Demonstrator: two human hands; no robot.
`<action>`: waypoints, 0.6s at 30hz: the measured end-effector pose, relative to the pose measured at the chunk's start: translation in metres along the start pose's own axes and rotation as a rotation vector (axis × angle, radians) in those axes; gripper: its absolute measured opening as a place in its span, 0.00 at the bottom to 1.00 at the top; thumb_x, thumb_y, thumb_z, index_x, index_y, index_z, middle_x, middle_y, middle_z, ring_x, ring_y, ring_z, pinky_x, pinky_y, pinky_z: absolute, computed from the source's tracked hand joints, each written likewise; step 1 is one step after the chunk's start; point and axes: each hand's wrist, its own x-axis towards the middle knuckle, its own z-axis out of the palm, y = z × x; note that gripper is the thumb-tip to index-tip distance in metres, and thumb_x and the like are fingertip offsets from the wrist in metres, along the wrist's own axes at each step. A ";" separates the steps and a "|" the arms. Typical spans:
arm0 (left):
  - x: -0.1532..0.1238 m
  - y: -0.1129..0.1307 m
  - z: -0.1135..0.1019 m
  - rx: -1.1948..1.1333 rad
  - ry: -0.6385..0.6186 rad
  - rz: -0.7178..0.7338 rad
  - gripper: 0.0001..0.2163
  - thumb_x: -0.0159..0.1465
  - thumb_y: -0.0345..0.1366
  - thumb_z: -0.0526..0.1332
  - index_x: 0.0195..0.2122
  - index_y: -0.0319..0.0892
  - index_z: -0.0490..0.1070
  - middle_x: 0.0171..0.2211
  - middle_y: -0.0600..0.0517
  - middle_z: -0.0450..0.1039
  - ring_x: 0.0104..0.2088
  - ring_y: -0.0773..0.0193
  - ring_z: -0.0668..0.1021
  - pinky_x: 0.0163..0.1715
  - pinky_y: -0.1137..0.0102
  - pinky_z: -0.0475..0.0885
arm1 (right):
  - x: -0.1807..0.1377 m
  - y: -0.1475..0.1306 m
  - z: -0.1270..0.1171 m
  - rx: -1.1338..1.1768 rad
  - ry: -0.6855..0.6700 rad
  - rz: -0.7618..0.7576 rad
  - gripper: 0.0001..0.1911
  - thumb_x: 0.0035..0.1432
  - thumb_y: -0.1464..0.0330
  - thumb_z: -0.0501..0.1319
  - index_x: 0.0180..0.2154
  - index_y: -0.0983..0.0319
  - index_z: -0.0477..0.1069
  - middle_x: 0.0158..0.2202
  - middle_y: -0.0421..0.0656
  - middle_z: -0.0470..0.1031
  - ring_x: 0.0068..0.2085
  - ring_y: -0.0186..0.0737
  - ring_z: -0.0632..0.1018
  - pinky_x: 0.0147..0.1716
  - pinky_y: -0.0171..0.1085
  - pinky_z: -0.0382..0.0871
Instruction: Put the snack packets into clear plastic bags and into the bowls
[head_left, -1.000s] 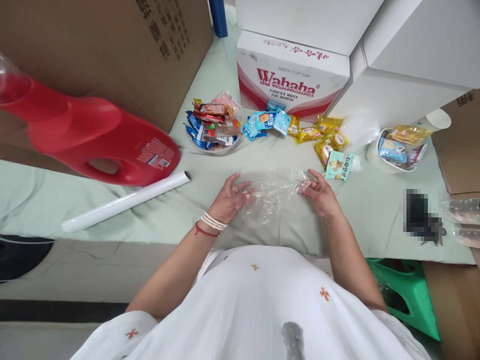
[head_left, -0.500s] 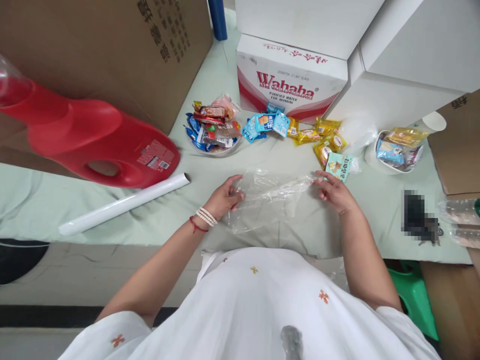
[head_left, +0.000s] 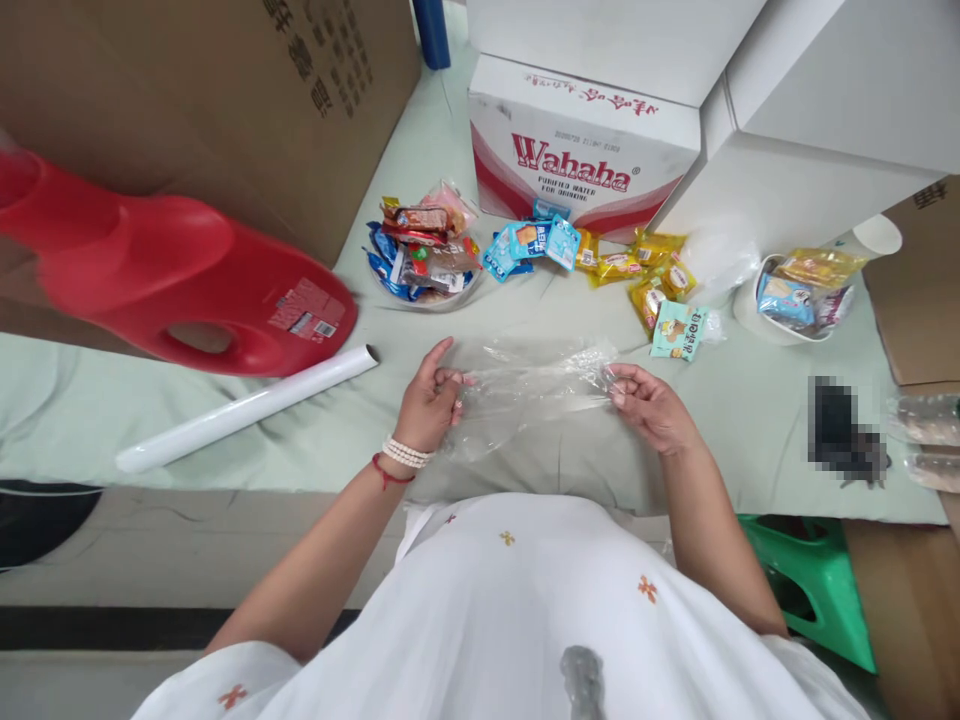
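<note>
A clear plastic bag (head_left: 529, 390) is stretched sideways over the table in front of me. My left hand (head_left: 431, 402) pinches its left end between thumb and fingers, with the index finger sticking up. At the other end my right hand (head_left: 651, 405) is closed on a gathered edge of the bag. Beyond the bag lie blue snack packets (head_left: 531, 243), yellow-wrapped snacks (head_left: 651, 270) and a green snack packet (head_left: 677, 331), the last being nearest to my right hand.
Mixed snacks fill a bowl (head_left: 457, 302) at the back left and a white tub (head_left: 766, 322) at the right. A white tube (head_left: 251, 410) and a red jug (head_left: 202, 280) lie left. A Wahaha carton (head_left: 581, 150) stands behind; a green stool (head_left: 817, 590) is below.
The right hand has moved left and slightly toward me, closing its fingers on the bag's edge. My left hand has shifted a little left, and the bag is pulled into a narrower, bunched band.
</note>
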 end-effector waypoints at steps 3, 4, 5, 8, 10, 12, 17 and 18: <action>-0.011 -0.008 -0.008 0.139 0.016 0.023 0.32 0.64 0.43 0.63 0.69 0.47 0.57 0.44 0.48 0.80 0.16 0.76 0.66 0.17 0.75 0.65 | -0.017 0.000 -0.015 -0.167 0.018 0.002 0.26 0.43 0.57 0.78 0.45 0.57 0.80 0.30 0.38 0.73 0.28 0.32 0.68 0.26 0.32 0.60; -0.014 -0.012 -0.010 0.210 0.043 0.036 0.32 0.64 0.43 0.63 0.69 0.46 0.57 0.46 0.47 0.79 0.17 0.75 0.68 0.19 0.74 0.67 | -0.022 0.002 -0.018 -0.215 0.029 0.011 0.25 0.45 0.56 0.78 0.44 0.58 0.80 0.29 0.38 0.72 0.29 0.33 0.68 0.27 0.32 0.61; -0.018 -0.015 -0.011 0.285 0.078 0.057 0.32 0.64 0.42 0.64 0.68 0.46 0.57 0.49 0.45 0.78 0.20 0.74 0.71 0.22 0.73 0.70 | -0.025 0.005 -0.020 -0.251 0.042 0.024 0.25 0.46 0.54 0.77 0.45 0.58 0.80 0.28 0.37 0.71 0.28 0.33 0.68 0.27 0.33 0.60; -0.025 -0.021 -0.011 0.425 0.147 0.132 0.33 0.62 0.41 0.66 0.67 0.45 0.58 0.57 0.41 0.73 0.27 0.70 0.75 0.29 0.70 0.74 | -0.026 0.016 -0.017 -0.283 0.072 0.059 0.30 0.52 0.48 0.72 0.51 0.58 0.79 0.26 0.36 0.68 0.25 0.32 0.63 0.26 0.34 0.56; -0.027 -0.021 -0.008 0.408 0.125 0.130 0.35 0.61 0.40 0.67 0.68 0.45 0.57 0.59 0.40 0.70 0.29 0.69 0.76 0.30 0.69 0.75 | -0.020 0.021 -0.009 -0.285 0.057 0.058 0.30 0.53 0.47 0.71 0.51 0.58 0.78 0.25 0.35 0.66 0.25 0.32 0.62 0.26 0.34 0.56; -0.026 -0.018 -0.005 0.328 0.088 0.095 0.36 0.59 0.40 0.67 0.67 0.45 0.57 0.58 0.39 0.68 0.32 0.66 0.77 0.29 0.68 0.77 | -0.012 0.021 0.001 -0.295 0.017 0.038 0.25 0.51 0.48 0.73 0.44 0.58 0.80 0.25 0.35 0.66 0.26 0.33 0.63 0.27 0.34 0.57; -0.017 -0.016 -0.010 0.221 0.108 0.152 0.34 0.60 0.41 0.67 0.66 0.48 0.57 0.58 0.41 0.65 0.41 0.61 0.78 0.34 0.64 0.82 | 0.000 0.009 0.008 -0.255 0.078 -0.183 0.19 0.49 0.52 0.75 0.31 0.59 0.75 0.38 0.41 0.75 0.38 0.37 0.73 0.38 0.35 0.67; -0.016 -0.016 -0.013 0.274 0.131 0.185 0.34 0.60 0.41 0.66 0.67 0.47 0.57 0.58 0.40 0.64 0.43 0.59 0.79 0.36 0.61 0.82 | 0.000 0.007 0.007 -0.224 0.088 -0.199 0.20 0.50 0.52 0.75 0.31 0.58 0.74 0.42 0.42 0.76 0.41 0.39 0.74 0.41 0.37 0.69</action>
